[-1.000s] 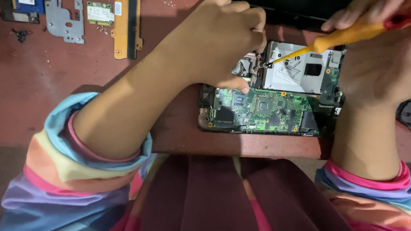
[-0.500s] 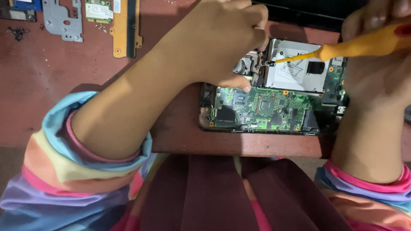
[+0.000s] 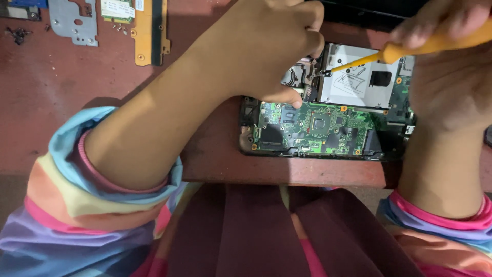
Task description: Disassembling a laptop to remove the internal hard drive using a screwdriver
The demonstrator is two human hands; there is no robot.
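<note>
Fingers (image 3: pixel 435 25) grip a yellow screwdriver (image 3: pixel 410 48); left hand (image 3: pixel 266 46) pinches beside the silver drive (image 3: pixel 359 82).

head cam | looks steeply down from above | close on hands (image 3: pixel 266 46) | single view

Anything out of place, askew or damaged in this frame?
Nothing looks damaged. The opened device lies bare, and removed parts, a grey bracket and an orange strip, lie scattered on the red table.

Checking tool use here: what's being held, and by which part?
The right hand holds a screwdriver by its orange handle; the left hand steadies the opened laptop.
</note>
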